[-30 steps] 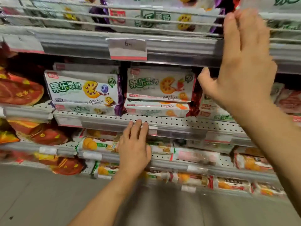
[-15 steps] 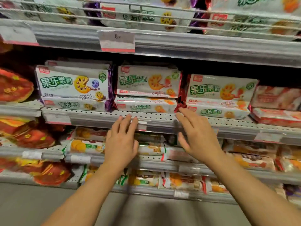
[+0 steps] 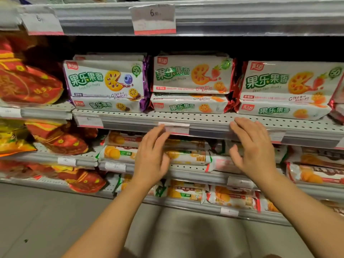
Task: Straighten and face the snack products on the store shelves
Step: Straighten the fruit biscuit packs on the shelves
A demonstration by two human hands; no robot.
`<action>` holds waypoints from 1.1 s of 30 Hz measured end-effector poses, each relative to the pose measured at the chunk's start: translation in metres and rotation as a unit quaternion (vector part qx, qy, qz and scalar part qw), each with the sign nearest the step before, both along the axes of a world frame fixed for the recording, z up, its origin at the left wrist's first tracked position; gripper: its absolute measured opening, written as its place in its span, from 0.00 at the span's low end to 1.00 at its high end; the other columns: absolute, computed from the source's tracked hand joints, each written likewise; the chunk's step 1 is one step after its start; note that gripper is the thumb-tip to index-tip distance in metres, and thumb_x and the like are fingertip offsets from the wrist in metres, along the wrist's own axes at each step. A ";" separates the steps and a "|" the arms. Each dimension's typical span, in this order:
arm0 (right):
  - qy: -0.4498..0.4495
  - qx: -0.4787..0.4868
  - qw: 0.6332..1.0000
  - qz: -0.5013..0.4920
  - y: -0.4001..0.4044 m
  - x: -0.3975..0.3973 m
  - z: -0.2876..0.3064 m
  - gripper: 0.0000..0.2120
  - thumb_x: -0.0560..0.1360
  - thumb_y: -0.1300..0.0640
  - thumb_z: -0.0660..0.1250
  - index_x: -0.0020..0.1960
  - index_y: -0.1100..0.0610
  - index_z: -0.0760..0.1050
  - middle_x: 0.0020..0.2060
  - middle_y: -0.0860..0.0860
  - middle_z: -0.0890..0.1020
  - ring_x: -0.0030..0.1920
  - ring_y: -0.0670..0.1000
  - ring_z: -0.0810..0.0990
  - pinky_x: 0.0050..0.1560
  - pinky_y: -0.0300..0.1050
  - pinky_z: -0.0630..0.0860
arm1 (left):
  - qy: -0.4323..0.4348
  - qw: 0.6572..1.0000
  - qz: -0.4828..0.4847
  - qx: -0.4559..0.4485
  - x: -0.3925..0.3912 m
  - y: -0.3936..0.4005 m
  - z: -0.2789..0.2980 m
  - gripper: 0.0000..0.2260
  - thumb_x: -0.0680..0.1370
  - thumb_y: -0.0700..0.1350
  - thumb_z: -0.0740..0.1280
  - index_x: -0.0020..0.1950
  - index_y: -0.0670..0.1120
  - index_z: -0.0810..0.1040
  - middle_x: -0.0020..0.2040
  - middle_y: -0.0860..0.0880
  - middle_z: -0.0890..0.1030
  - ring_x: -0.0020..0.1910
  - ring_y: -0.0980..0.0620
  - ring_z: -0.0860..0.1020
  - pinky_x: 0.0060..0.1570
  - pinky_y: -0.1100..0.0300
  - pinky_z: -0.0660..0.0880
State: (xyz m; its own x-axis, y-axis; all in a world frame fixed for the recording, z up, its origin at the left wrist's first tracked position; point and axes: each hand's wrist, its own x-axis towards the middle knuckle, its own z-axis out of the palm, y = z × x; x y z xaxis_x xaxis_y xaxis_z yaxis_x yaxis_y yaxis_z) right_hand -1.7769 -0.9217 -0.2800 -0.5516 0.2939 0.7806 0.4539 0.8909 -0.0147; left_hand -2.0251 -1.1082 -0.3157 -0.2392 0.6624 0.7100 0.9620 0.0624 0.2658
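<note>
Three stacks of white cookie packs stand on a perforated metal shelf [image 3: 204, 118]: a blueberry stack [image 3: 106, 84] at left, a strawberry stack [image 3: 191, 79] in the middle, another strawberry stack [image 3: 286, 88] at right. My left hand [image 3: 151, 157] hovers below the shelf's front rail with relaxed fingers, in front of the biscuit packs [image 3: 186, 157] one shelf down. My right hand [image 3: 253, 148] is spread, fingertips at the front rail under the right stack. Neither hand holds anything.
Red and orange snack bags [image 3: 28, 84] fill the shelves at left. Price tags [image 3: 154, 19] hang on the upper rail. More biscuit packs [image 3: 230, 198] lie on the lowest shelf. Grey floor [image 3: 37, 220] stretches below.
My right hand came down from the upper shelf rail to the middle shelf's front edge. The left hand stayed near the rail. The view moved closer and to the left.
</note>
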 end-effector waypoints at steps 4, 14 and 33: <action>0.006 -0.002 1.000 -0.005 0.001 -0.003 -0.006 0.27 0.71 0.60 0.65 0.70 0.65 0.75 0.69 0.62 0.76 0.71 0.63 0.73 0.75 0.64 0.62 | 0.025 0.991 0.085 -0.105 -0.052 -0.030 -0.028 0.25 0.72 0.38 0.72 0.69 0.42 0.74 0.68 0.41 0.74 0.66 0.40 0.72 0.65 0.42 0.73; -0.004 -0.016 1.000 -0.026 -0.008 -0.005 -0.005 0.28 0.72 0.59 0.66 0.72 0.63 0.73 0.71 0.61 0.73 0.73 0.62 0.70 0.77 0.65 0.59 | 0.078 0.879 0.187 -0.432 -0.151 0.007 -0.008 0.41 0.77 0.54 0.71 0.82 0.57 0.49 0.81 0.42 0.60 0.76 0.37 0.65 0.67 0.44 0.72; 0.012 0.000 0.999 -0.044 -0.009 -0.007 -0.008 0.30 0.71 0.62 0.68 0.73 0.62 0.72 0.71 0.59 0.73 0.74 0.60 0.69 0.77 0.65 0.59 | 0.010 0.967 0.122 -0.222 0.005 -0.066 -0.029 0.29 0.63 0.58 0.75 0.59 0.50 0.73 0.49 0.48 0.78 0.47 0.40 0.79 0.44 0.47 0.72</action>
State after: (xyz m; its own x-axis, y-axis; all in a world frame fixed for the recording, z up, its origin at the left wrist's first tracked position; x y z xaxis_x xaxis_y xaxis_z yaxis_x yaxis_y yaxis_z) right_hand -1.7838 -0.9308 -0.2884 -0.5052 0.3402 0.7931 0.5309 0.8471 -0.0252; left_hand -2.0202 -1.1739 -0.3442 -0.4157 0.8285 0.3753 0.9091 0.3914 0.1428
